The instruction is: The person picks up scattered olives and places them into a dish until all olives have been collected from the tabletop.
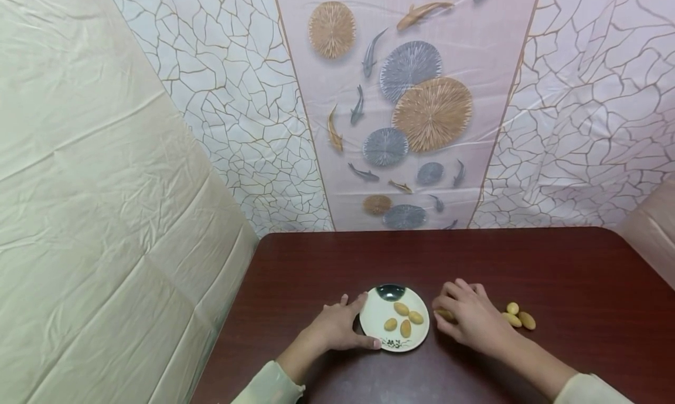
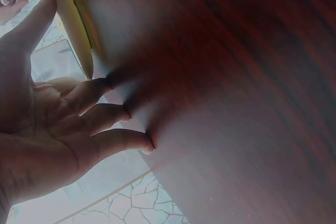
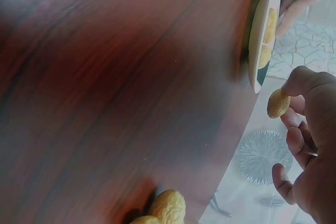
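Observation:
A small round white plate (image 1: 375,317) with a dark green patch and a floral pattern holds several small yellow oval fruits (image 1: 405,328). My left hand (image 1: 337,326) is spread at the plate's left side, its thumb and index finger touching the rim. In the left wrist view its other fingertips (image 2: 149,142) are down at the tabletop. Just right of the plate, my right hand (image 1: 471,316) pinches one wrinkled yellow oval fruit (image 3: 278,103) between thumb and fingers. The right wrist view shows this fruit raised off the table.
Three more yellow oval fruits (image 1: 527,320) lie together on the dark reddish wood table (image 1: 327,263), right of my right wrist. A patterned cloth backdrop (image 1: 253,111) stands behind the table, and a cream cloth wall (image 1: 105,216) is on the left.

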A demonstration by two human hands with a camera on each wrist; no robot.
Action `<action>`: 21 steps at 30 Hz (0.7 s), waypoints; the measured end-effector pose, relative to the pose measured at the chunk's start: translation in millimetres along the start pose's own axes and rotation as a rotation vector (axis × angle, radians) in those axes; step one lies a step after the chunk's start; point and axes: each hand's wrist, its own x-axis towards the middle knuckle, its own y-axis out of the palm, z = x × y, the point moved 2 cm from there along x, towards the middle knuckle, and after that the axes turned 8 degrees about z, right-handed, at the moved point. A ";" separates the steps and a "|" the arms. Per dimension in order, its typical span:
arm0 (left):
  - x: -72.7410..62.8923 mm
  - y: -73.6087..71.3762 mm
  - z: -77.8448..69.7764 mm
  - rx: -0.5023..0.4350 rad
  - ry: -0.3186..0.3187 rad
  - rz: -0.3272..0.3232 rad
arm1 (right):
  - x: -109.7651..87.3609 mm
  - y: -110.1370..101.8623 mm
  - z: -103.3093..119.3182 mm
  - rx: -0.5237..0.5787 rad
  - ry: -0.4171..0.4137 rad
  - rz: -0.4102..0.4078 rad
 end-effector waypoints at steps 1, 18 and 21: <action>-0.2 0.0 -0.1 -0.001 -0.001 -0.001 | 1.1 -0.1 1.1 0.001 -0.002 -0.002; -1.0 -0.9 -1.0 0.015 -0.001 -0.004 | 13.2 5.4 12.1 0.026 -0.027 0.000; -1.4 -1.3 -1.5 0.014 0.000 -0.003 | 14.8 5.8 14.7 0.036 -0.028 0.010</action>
